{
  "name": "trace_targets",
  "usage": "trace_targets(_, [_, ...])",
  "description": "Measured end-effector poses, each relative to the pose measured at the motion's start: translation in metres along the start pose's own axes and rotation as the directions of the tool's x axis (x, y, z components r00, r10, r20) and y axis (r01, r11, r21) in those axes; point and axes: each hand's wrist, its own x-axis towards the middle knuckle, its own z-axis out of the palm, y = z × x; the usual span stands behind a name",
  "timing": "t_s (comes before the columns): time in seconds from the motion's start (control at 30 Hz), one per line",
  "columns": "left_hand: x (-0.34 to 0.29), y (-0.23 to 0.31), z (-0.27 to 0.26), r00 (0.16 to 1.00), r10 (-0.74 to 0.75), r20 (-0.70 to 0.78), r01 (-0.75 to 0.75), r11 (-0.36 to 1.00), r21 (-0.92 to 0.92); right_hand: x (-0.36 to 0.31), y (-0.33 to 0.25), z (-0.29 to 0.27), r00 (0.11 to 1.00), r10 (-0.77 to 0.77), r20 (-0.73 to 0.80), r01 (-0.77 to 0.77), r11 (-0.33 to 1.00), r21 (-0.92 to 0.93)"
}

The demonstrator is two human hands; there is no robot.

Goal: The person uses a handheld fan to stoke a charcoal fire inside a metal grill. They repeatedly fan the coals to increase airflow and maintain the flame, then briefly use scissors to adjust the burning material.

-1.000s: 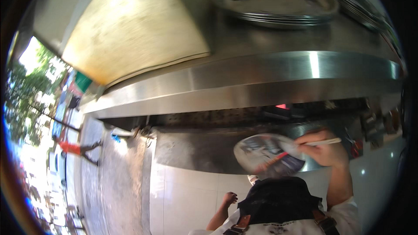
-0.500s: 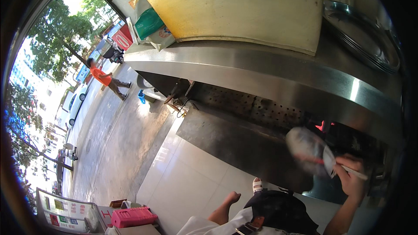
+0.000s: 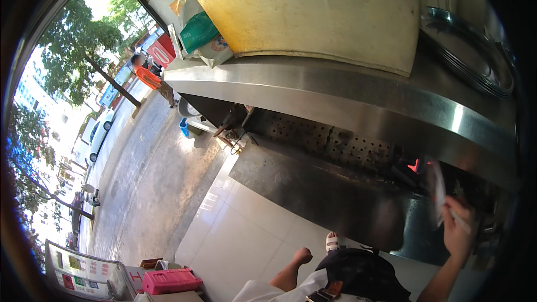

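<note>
In my right hand (image 3: 458, 223) is a hand fan (image 3: 437, 190), held by its thin pale handle. Its blade is smeared by motion and seen nearly edge-on, over the right part of a long metal grill trough (image 3: 330, 176). A red glow (image 3: 415, 165) shows inside the trough just left of the fan. My left hand (image 3: 302, 255) hangs low, away from the grill, its fingers curled into a fist with nothing seen in it.
A steel ledge (image 3: 313, 81) runs above the trough, with a yellowed panel (image 3: 313, 17) and stacked metal trays (image 3: 470, 50) on it. Behind the trough is a perforated plate (image 3: 358, 148). A pink basket (image 3: 170, 281) stands lower left. A person in orange (image 3: 148, 78) is outside on the pavement.
The fan has swung right and turned from broadside to nearly edge-on. My right hand has shifted slightly right. The person in orange has moved farther off, and the view has shifted a little.
</note>
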Motion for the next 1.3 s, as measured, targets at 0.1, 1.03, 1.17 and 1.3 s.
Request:
trace_targets(0.1, [0.0,0.006,0.0,0.999,0.019,0.033,-0.02,1.0,0.018,-0.005,0.019,0.008,0.996,-0.03,-0.087,0.042,0.989,0.138])
trace_targets(1.03, [-0.002,-0.026,0.023,0.999,-0.051,0.01,0.052,0.991,-0.123,-0.003,0.006,0.003,0.888,0.453,-0.075,-0.459,0.878,-0.137])
trace_targets(1.17, [-0.004,-0.03,0.021,0.995,-0.061,0.075,0.068,0.993,-0.092,0.002,0.028,-0.001,0.972,0.203,0.114,-0.229,0.92,0.317])
trace_targets(1.3, [0.004,-0.038,0.023,0.998,-0.061,-0.003,0.06,0.986,-0.157,0.007,0.01,0.02,0.926,0.322,-0.199,-0.359,0.914,-0.19])
